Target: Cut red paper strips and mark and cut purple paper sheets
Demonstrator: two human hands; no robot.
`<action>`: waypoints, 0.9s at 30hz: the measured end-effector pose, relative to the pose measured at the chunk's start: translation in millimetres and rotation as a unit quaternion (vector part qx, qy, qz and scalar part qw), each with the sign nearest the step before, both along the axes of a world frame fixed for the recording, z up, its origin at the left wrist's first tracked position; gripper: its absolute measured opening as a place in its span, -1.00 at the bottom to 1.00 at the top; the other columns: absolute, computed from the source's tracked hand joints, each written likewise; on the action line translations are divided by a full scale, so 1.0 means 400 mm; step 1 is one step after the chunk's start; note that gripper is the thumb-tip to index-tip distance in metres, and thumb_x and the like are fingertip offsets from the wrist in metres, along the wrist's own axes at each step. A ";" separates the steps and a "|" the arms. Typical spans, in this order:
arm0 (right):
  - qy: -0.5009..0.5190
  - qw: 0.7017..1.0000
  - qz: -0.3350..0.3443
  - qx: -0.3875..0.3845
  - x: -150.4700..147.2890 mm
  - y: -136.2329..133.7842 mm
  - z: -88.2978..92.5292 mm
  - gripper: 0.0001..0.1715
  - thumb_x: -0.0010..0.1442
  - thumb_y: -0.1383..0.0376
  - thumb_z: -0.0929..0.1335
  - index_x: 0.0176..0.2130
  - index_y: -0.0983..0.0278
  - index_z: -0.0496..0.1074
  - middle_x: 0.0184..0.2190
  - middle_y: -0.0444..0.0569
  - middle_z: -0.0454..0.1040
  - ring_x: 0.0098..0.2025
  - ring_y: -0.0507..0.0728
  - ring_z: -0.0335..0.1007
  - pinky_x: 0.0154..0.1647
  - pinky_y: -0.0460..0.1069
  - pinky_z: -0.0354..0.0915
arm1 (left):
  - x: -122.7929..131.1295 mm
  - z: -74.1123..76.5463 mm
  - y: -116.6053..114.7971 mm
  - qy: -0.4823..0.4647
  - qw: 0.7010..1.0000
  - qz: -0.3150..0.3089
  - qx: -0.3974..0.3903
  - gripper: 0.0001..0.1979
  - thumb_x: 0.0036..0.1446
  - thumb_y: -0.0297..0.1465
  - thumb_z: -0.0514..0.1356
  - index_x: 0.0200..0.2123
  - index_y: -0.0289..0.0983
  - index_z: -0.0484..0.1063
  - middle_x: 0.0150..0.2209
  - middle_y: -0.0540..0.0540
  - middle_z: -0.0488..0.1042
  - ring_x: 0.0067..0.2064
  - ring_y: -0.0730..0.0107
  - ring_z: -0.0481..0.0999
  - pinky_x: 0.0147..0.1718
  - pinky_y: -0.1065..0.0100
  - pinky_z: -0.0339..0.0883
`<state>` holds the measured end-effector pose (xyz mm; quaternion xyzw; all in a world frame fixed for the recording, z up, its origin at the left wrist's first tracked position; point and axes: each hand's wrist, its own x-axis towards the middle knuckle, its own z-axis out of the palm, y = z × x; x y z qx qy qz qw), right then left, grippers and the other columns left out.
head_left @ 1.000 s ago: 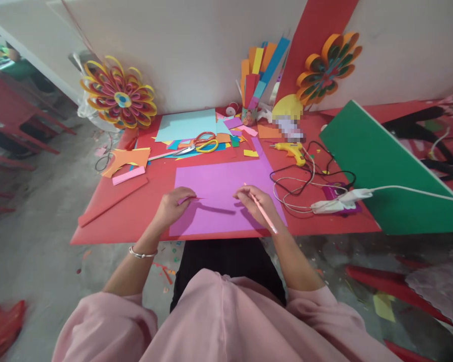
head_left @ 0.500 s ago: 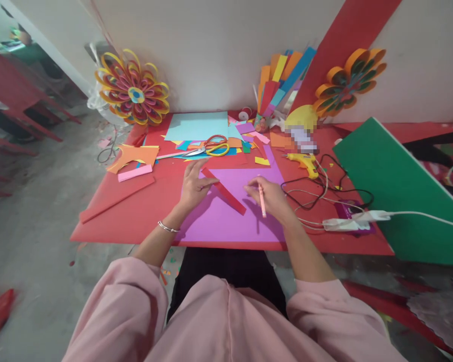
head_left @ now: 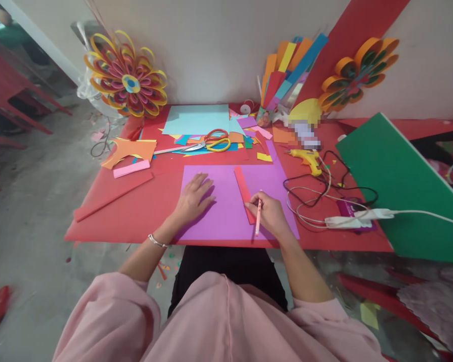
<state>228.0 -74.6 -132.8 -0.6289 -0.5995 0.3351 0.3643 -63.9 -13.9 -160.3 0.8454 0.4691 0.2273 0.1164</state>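
A purple sheet of paper (head_left: 217, 223) lies on the red table in front of me. My left hand (head_left: 194, 198) rests on its left part, fingers spread, holding nothing. A red paper strip (head_left: 243, 188) lies slanted on the right half of the sheet. My right hand (head_left: 269, 213) grips a pink patterned pencil (head_left: 258, 221), which slants down toward me. The fingertips of this hand are at the strip's lower right edge; whether they press on it I cannot tell.
Scissors (head_left: 218, 145) lie on paper scraps behind the sheet. To the right are a yellow glue gun (head_left: 308, 160), tangled cords, a white power strip (head_left: 347, 221) and a leaning green board (head_left: 396, 186). A paper flower (head_left: 130, 83) stands back left, colored strips (head_left: 283, 70) back right.
My left hand has let go of the red strip and lowered onto the purple sheet. The strip now lies further right and steeper. My right hand, with the pencil, has come down beside it.
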 end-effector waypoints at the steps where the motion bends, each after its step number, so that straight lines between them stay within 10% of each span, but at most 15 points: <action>1: -0.006 1.000 0.000 -0.002 0.007 -0.009 0.000 -0.72 0.14 0.04 0.45 -0.39 0.16 0.42 -0.53 -0.15 0.45 -0.49 0.07 0.29 -0.38 -0.02 0.23 | -0.010 -0.004 -0.023 0.030 0.999 -0.019 -0.017 -0.45 0.47 -0.10 0.14 0.39 -0.21 0.40 0.51 -0.31 0.26 0.57 -0.10 0.16 0.51 -0.19 0.10; 14: -0.043 0.999 0.013 0.009 -0.015 0.006 -0.021 -0.78 0.16 0.09 0.46 -0.37 0.16 0.46 -0.47 -0.11 0.52 -0.43 0.11 0.39 -0.35 0.00 0.21 | -0.162 -0.003 -0.161 0.120 0.992 0.012 -0.038 -0.39 0.47 -0.01 0.08 0.44 -0.14 0.38 0.53 -0.25 0.21 0.54 -0.14 0.21 0.51 -0.28 0.04; 27: -0.197 0.973 0.118 0.020 -0.006 0.365 0.089 -0.85 0.18 0.24 0.53 -0.26 0.25 0.58 -0.26 -0.01 0.67 -0.23 0.14 0.52 -0.22 -0.01 0.26 | -0.183 0.023 -0.166 0.099 0.994 0.002 -0.054 -0.42 0.43 -0.04 0.15 0.37 -0.18 0.45 0.51 -0.29 0.26 0.53 -0.10 0.25 0.51 -0.24 0.06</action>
